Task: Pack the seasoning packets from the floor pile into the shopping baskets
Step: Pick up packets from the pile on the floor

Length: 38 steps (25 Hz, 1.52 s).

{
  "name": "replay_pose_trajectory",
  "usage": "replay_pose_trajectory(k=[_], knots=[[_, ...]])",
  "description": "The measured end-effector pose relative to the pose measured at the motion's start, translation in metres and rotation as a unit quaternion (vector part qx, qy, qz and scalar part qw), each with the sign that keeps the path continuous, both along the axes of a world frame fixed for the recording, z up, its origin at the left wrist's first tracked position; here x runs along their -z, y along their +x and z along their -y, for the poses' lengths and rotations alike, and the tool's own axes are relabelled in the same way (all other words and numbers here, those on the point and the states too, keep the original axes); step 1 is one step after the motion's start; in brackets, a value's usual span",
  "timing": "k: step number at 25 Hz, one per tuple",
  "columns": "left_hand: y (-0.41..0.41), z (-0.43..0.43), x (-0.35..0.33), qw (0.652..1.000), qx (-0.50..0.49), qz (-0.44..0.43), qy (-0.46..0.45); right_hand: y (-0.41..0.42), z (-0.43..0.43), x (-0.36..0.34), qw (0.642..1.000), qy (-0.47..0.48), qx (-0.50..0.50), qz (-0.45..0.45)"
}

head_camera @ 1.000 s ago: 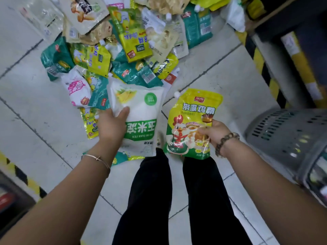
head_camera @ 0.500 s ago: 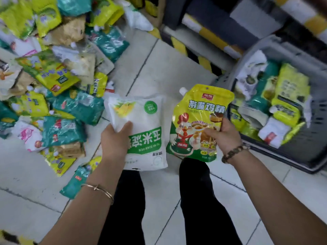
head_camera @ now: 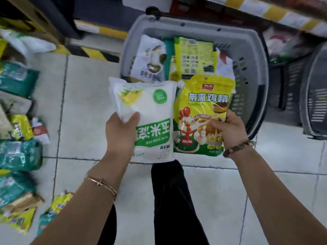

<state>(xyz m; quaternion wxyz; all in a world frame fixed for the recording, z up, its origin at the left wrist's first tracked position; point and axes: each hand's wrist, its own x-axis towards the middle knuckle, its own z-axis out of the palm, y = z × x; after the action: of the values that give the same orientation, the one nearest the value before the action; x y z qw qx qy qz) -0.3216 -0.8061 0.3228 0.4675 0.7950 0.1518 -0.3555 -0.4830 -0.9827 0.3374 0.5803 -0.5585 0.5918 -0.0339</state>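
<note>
1. Head view: the left hand (head_camera: 120, 131) has its fingers curled round the white packet (head_camera: 152, 121), with the thumb on the front. The right hand (head_camera: 230, 128) holds the yellow packet (head_camera: 203, 112) the same way.
2. The two packets are side by side over the near edge of the grey basket (head_camera: 254, 68). The pile (head_camera: 19, 152) lies on the floor at the left.
3. I think it is best to reach a bit farther, go low, then let go so both land flat.
</note>
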Motion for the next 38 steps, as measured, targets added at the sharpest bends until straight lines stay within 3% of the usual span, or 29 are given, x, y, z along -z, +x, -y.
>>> replay_pose_trajectory(k=[8, 16, 20, 23, 25, 27, 29, 30, 33, 38], knots=[[-0.045, 0.116, 0.021, 0.995, 0.026, 0.071, -0.063, -0.053, 0.103, 0.019, 0.994, -0.026, 0.096, 0.054], [-0.062, 0.162, 0.068, 0.997, 0.026, 0.07, -0.014, -0.037, 0.151, 0.077, 0.993, 0.068, -0.007, -0.092], [-0.066, 0.167, 0.076, 0.993, 0.045, 0.102, 0.043, -0.03, 0.15, 0.097, 0.977, 0.001, 0.04, -0.211], [-0.069, 0.166, 0.075, 0.983, 0.081, 0.14, 0.093, -0.029, 0.137, 0.097, 0.961, -0.132, -0.011, -0.244], [-0.075, 0.16, 0.071, 0.935, 0.196, 0.263, 0.135, -0.028, 0.125, 0.093, 0.949, -0.218, -0.103, -0.202], [-0.082, 0.16, 0.067, 0.82, 0.38, 0.399, 0.154, -0.025, 0.116, 0.096, 0.922, -0.286, -0.217, -0.145], [-0.092, 0.169, 0.073, 0.714, 0.528, 0.439, 0.134, -0.019, 0.115, 0.106, 0.903, -0.29, -0.294, -0.115], [-0.096, 0.173, 0.079, 0.681, 0.572, 0.438, 0.13, -0.014, 0.116, 0.109, 0.902, -0.264, -0.321, -0.117], [-0.093, 0.174, 0.104, 0.618, 0.629, 0.444, 0.16, -0.007, 0.118, 0.122, 0.876, -0.186, -0.401, -0.196], [-0.062, 0.145, 0.13, 0.547, 0.635, 0.522, 0.161, -0.005, 0.121, 0.129, 0.838, -0.182, -0.449, -0.25]])
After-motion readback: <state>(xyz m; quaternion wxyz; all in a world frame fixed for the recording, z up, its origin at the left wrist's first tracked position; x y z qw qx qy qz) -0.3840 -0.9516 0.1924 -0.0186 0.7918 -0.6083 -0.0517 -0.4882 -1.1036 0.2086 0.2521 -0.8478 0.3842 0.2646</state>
